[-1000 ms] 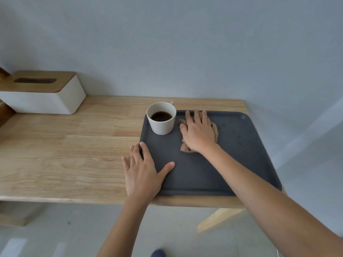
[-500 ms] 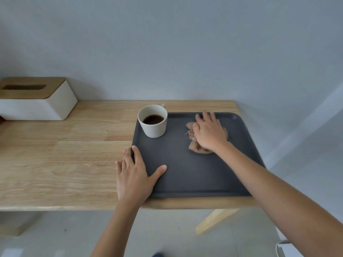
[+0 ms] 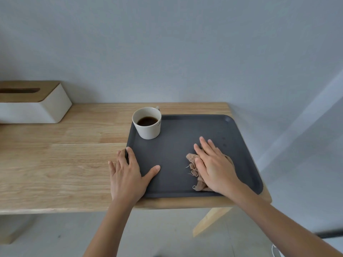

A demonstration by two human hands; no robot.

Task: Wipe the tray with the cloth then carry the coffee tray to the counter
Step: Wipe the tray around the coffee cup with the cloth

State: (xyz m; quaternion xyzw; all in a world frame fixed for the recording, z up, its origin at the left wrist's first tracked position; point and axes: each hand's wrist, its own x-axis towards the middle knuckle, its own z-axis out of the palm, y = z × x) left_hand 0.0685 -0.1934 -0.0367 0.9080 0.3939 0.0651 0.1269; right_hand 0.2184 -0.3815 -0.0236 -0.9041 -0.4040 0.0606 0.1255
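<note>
A dark grey tray [image 3: 178, 145] lies at the right end of a wooden table [image 3: 65, 164]. A white cup of coffee [image 3: 147, 122] stands in the tray's far left corner. My right hand [image 3: 213, 164] lies flat, palm down, pressing a crumpled brown cloth [image 3: 194, 169] onto the tray's near right part. My left hand [image 3: 128, 175] rests spread over the tray's near left edge, thumb on the tray floor, fingers along the rim and on the table.
A white tissue box with a wooden lid [image 3: 31, 102] sits at the table's far left against the grey wall. The tray's right edge runs close to the table's right end. A slanted wooden table leg [image 3: 209, 219] shows below.
My right hand has dragged the cloth from the tray's far middle toward the near right side. My left hand has stayed on the tray's near left edge.
</note>
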